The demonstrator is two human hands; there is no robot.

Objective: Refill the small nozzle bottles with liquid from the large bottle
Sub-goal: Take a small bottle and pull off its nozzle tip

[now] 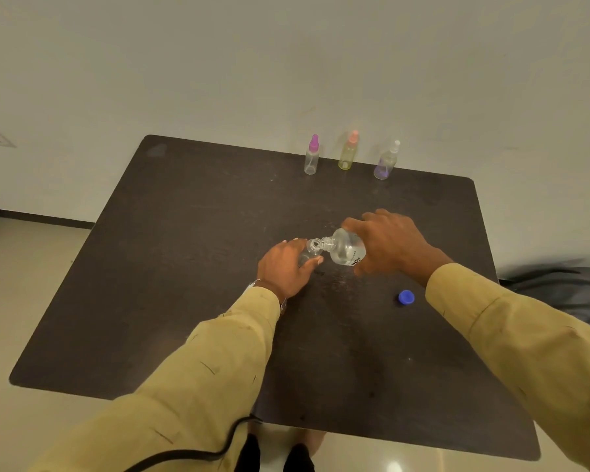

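My right hand (pixel 390 245) grips the large clear bottle (pixel 346 251), tilted with its open neck down to the left. Its mouth meets the open top of a small clear bottle (pixel 311 249) that my left hand (pixel 285 267) holds upright on the dark table (pixel 184 267). Most of the small bottle is hidden by my fingers. The large bottle's blue cap (pixel 406 297) lies on the table to the right. Three small nozzle bottles stand at the far edge: a purple-capped one (pixel 312 155), an orange-capped yellowish one (pixel 348 151) and a white-capped purplish one (pixel 387 161).
The table stands against a plain wall. A dark bag or cloth (pixel 566 287) lies off the table's right side. A black cable (pixel 191 451) runs along my left sleeve. Pale floor shows at left and below.
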